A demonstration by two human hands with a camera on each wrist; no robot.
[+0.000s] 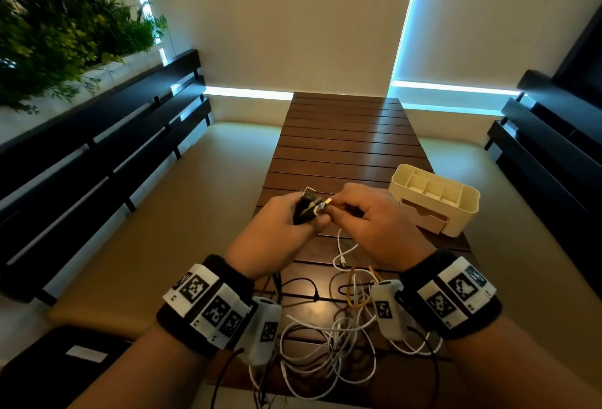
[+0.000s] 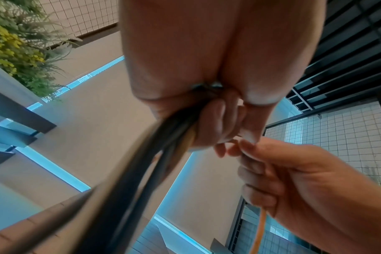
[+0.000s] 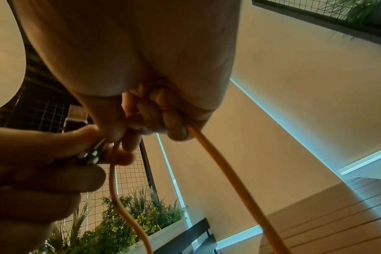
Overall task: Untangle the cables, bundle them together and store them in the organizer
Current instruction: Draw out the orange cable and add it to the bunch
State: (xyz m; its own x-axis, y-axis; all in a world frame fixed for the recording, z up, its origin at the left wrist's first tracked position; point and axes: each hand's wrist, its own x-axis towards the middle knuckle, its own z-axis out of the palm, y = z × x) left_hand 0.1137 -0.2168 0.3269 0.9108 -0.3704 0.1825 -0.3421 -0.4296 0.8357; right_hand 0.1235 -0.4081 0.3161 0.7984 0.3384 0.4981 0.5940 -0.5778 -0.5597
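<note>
Head view: high, facing forward-down over the slatted table [image 1: 342, 135]. Wrist views: close, upward from beneath each palm. All three share the meeting hands, 12 o'clock.

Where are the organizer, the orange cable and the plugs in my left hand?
organizer [image 1: 469, 210]: head view, its front wall.
orange cable [image 3: 218, 159]: right wrist view, stretch below the fingers.
plugs [image 1: 312, 202]: head view, metal ends above the fist.

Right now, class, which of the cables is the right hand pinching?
The orange cable: the right hand alone holds it, while black cables sit in the left hand.
</note>
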